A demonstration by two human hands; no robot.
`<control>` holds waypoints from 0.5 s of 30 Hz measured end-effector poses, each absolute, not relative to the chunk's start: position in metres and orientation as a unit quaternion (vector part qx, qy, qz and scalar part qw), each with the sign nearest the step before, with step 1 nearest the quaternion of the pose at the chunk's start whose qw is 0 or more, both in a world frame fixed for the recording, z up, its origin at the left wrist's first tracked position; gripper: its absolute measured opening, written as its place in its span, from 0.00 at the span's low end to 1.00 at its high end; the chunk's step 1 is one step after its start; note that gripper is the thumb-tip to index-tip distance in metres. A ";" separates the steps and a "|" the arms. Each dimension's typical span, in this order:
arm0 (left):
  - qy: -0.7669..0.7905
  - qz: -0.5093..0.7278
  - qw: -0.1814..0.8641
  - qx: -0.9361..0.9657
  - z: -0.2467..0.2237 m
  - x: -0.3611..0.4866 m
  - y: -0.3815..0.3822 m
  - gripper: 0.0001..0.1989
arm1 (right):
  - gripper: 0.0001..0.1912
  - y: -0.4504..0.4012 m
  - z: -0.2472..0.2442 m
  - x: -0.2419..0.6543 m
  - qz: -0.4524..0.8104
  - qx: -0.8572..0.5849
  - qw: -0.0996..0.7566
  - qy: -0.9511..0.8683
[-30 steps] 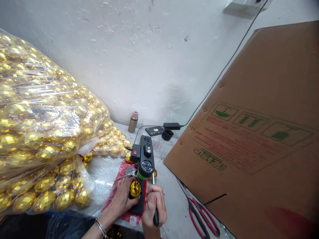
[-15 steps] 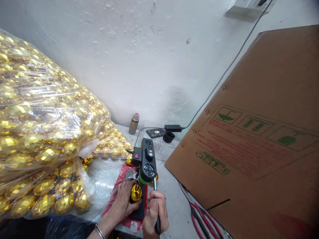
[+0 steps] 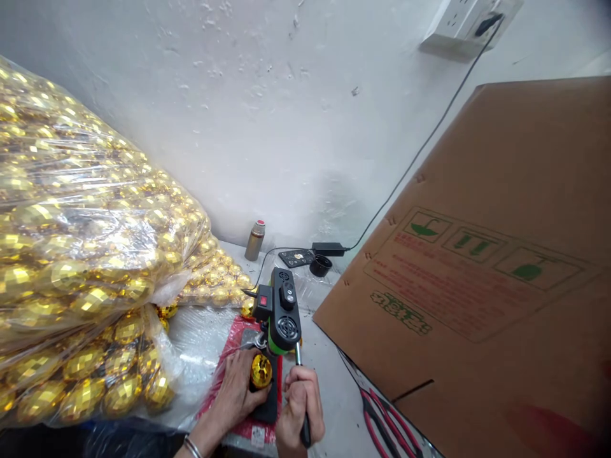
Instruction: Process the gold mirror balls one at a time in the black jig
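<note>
My left hand (image 3: 237, 385) is closed around the side of a shiny gold faceted ball (image 3: 261, 371), holding it on the dark base below a small black bench machine (image 3: 285, 315). The machine has round vents, a green band and a box with a red switch. My right hand (image 3: 300, 407) forms a fist around the black-gripped lever (image 3: 305, 434) on the machine's right side. Under the base lies a red plastic sheet (image 3: 242, 427). Another gold ball (image 3: 247, 309) peeks out behind the machine.
Big clear bags of gold balls (image 3: 95, 254) fill the left side. A large cardboard box (image 3: 477, 267) stands at right, with red-handled shears (image 3: 389, 423) beside it. Behind are a flask (image 3: 255, 240), a remote control (image 3: 296, 257), a black cup (image 3: 320, 266) and a power adapter (image 3: 329, 249) wired to the wall socket (image 3: 470, 25).
The camera view has shifted slightly, bringing more of the wall socket into sight. Both hands keep their grips, with hardly any movement of the ball or lever.
</note>
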State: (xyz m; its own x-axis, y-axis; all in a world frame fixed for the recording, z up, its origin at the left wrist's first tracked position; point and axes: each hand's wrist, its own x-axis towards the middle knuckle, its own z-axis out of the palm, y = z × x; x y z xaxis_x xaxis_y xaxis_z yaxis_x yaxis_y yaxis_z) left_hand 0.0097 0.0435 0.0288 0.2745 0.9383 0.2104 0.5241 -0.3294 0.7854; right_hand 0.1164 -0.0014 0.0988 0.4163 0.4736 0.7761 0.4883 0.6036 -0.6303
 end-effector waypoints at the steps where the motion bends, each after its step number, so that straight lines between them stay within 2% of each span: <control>1: 0.494 0.348 0.298 0.739 0.028 0.010 0.044 0.26 | 0.17 -0.002 0.097 0.118 -0.007 -0.446 0.712 -0.542; 6: 0.492 0.360 0.294 0.737 0.023 0.011 0.045 0.25 | 0.14 -0.003 0.081 0.125 -0.045 -0.426 0.662 -0.615; 9: 0.491 0.359 0.293 0.738 0.022 0.011 0.045 0.25 | 0.14 -0.001 0.076 0.124 -0.053 -0.422 0.675 -0.602; 13: 0.488 0.371 0.280 0.739 0.021 0.011 0.047 0.24 | 0.16 -0.003 0.102 0.121 -0.031 -0.443 0.675 -0.589; 15: 0.481 0.381 0.272 0.741 0.019 0.010 0.049 0.25 | 0.15 -0.005 0.129 0.121 0.028 -0.482 0.670 -0.565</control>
